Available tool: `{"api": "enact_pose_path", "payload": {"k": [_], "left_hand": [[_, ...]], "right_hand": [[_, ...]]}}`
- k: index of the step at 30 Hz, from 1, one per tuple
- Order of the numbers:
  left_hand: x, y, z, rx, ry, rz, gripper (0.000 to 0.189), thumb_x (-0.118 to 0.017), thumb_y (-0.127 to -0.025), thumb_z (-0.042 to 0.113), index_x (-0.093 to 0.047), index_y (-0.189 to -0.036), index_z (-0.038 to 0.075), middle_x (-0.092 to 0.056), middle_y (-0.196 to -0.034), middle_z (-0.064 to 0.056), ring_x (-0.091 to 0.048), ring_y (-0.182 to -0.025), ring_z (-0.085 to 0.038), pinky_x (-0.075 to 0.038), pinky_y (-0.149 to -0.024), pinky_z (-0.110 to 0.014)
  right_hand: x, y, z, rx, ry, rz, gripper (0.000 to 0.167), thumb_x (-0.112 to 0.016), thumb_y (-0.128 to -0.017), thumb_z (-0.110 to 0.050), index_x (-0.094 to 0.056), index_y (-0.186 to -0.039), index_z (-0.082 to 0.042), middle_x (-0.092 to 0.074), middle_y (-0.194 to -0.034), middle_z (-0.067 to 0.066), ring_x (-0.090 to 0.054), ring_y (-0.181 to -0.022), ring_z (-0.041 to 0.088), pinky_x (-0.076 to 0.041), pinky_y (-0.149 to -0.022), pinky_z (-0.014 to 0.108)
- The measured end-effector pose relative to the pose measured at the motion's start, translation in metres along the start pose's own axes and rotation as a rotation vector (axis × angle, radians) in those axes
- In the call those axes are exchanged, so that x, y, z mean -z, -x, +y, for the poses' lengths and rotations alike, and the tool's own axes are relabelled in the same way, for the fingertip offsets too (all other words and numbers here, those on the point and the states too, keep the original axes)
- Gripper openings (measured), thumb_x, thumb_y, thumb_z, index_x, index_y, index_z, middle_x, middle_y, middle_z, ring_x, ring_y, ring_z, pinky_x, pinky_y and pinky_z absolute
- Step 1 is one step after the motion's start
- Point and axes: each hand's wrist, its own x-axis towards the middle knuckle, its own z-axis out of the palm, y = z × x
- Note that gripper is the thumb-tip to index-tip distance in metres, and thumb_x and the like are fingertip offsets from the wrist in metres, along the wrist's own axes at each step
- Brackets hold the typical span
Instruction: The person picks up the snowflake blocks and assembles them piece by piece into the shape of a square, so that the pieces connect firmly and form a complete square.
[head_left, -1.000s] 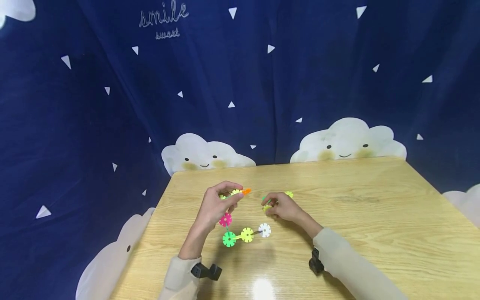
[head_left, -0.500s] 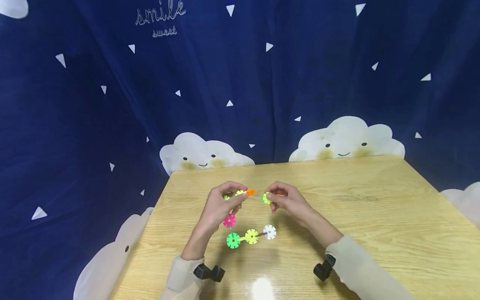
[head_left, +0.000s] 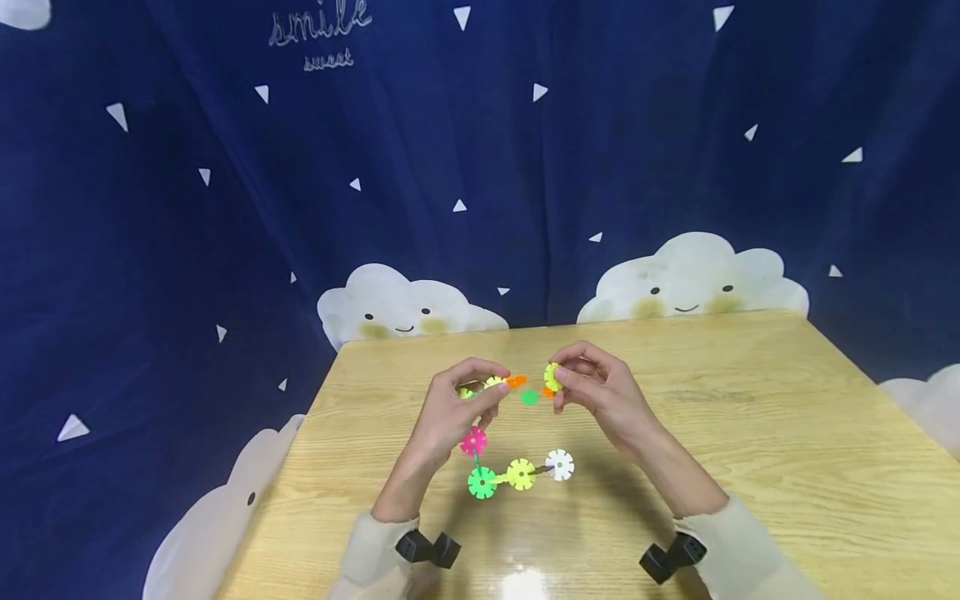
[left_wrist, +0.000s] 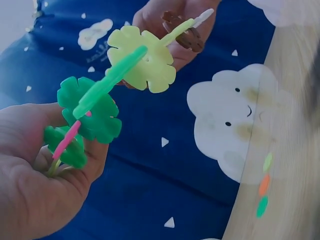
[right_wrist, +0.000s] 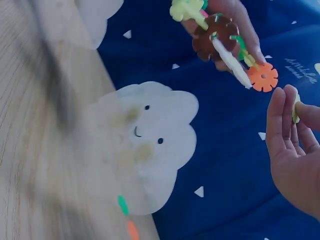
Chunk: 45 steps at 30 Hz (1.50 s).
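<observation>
Yellow and notched at the rim, a plastic snowflake disc (head_left: 552, 377) sits pinched between the thumb and forefinger of the right hand (head_left: 609, 396), raised above the counter (head_left: 697, 408). Near it, but apart, is the orange disc (head_left: 517, 381) at one end of a chain of interlocked snowflake discs. The left hand (head_left: 456, 408) holds this chain in the air, its thumb and fingers closed on it right beside that orange end.

From the left hand the chain bends down and round: a pink disc (head_left: 473, 441) below the palm, then a green disc (head_left: 482, 482), a second yellow disc (head_left: 521, 474) and, at the other end, a white disc (head_left: 559, 465). Between the last two, a brown disc (right_wrist: 216, 37) is slotted crosswise, seen nearly face-on in the right wrist view.

Beyond the hands, three loose discs lie in a short row on the counter: a pale yellow one (left_wrist: 268, 162), an orange one (left_wrist: 264, 185) and a green one (left_wrist: 262, 206). Both arms wear cream sleeves (head_left: 375, 550), each with a small black camera (head_left: 427, 548) at the wrist. Behind the wood-grain counter hangs a dark blue cloth (head_left: 420, 133) printed with white triangles and smiling clouds (head_left: 697, 279).
</observation>
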Motion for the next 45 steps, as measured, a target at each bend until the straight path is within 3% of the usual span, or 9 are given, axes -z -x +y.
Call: {"api": "enact_pose_path", "payload": {"k": [7, 13, 17, 29, 36, 41, 45], "left_hand": [[-0.015, -0.006, 0.012, -0.087, 0.027, -0.055, 0.021, -0.078, -0.095, 0.018, -0.074, -0.116, 0.013, -0.067, -0.093, -0.012, -0.059, -0.055, -0.019, -0.040, -0.046, -0.023], [-0.025, -0.012, 0.020, -0.136, 0.012, -0.073, 0.020, -0.078, -0.095, 0.017, -0.075, -0.115, 0.017, -0.066, -0.078, -0.009, -0.059, -0.054, -0.019, -0.042, -0.046, -0.023], [-0.032, -0.016, 0.025, -0.163, 0.026, -0.098, 0.022, -0.078, -0.095, 0.014, -0.074, -0.116, 0.013, -0.066, -0.077, -0.009, -0.059, -0.054, -0.020, -0.043, -0.047, -0.023], [-0.038, -0.018, 0.029, -0.210, 0.023, -0.129, 0.023, -0.078, -0.094, 0.013, -0.074, -0.117, 0.012, -0.070, -0.077, -0.009, -0.065, -0.057, -0.024, -0.034, -0.043, -0.024], [-0.041, -0.019, 0.031, -0.233, 0.032, -0.136, 0.021, -0.078, -0.094, 0.009, -0.074, -0.115, 0.010, -0.075, -0.086, -0.012, -0.071, -0.065, -0.024, -0.055, -0.060, -0.030], [-0.042, -0.017, 0.031, -0.235, 0.064, -0.142, 0.018, -0.078, -0.093, 0.007, -0.077, -0.111, 0.006, -0.077, -0.101, -0.011, -0.073, -0.070, -0.028, -0.059, -0.070, -0.030], [-0.044, -0.016, 0.031, -0.246, 0.125, -0.139, 0.018, -0.078, -0.092, 0.004, -0.079, -0.109, 0.001, -0.076, -0.109, -0.010, -0.074, -0.077, -0.036, -0.064, -0.076, -0.039]], "right_hand": [[0.004, 0.012, -0.016, 0.034, -0.004, 0.119, 0.011, -0.069, -0.097, 0.002, -0.065, -0.107, -0.002, -0.071, -0.089, 0.004, -0.068, -0.066, 0.017, -0.063, -0.071, 0.035], [0.002, 0.017, -0.032, 0.091, -0.006, 0.288, 0.011, -0.074, -0.093, 0.004, -0.067, -0.101, 0.001, -0.073, -0.082, 0.005, -0.070, -0.061, 0.016, -0.063, -0.063, 0.033], [0.002, 0.019, -0.038, 0.137, 0.002, 0.330, 0.011, -0.075, -0.092, 0.005, -0.067, -0.099, 0.004, -0.073, -0.084, 0.009, -0.070, -0.060, 0.016, -0.062, -0.059, 0.032], [-0.003, 0.024, -0.045, 0.201, 0.014, 0.291, 0.009, -0.072, -0.091, 0.010, -0.064, -0.094, 0.007, -0.070, -0.083, 0.010, -0.069, -0.058, 0.016, -0.061, -0.055, 0.032], [-0.002, 0.025, -0.043, 0.258, -0.025, 0.207, 0.014, -0.068, -0.093, 0.013, -0.065, -0.093, 0.000, -0.071, -0.084, 0.006, -0.070, -0.060, 0.013, -0.061, -0.056, 0.029], [-0.003, 0.028, -0.037, 0.288, -0.018, 0.195, 0.015, -0.066, -0.094, 0.015, -0.064, -0.094, 0.000, -0.073, -0.087, 0.007, -0.071, -0.061, 0.013, -0.062, -0.056, 0.030], [-0.005, 0.029, -0.035, 0.340, -0.007, 0.203, 0.014, -0.065, -0.093, 0.016, -0.064, -0.094, 0.001, -0.075, -0.089, 0.008, -0.071, -0.061, 0.014, -0.061, -0.055, 0.031]]}}
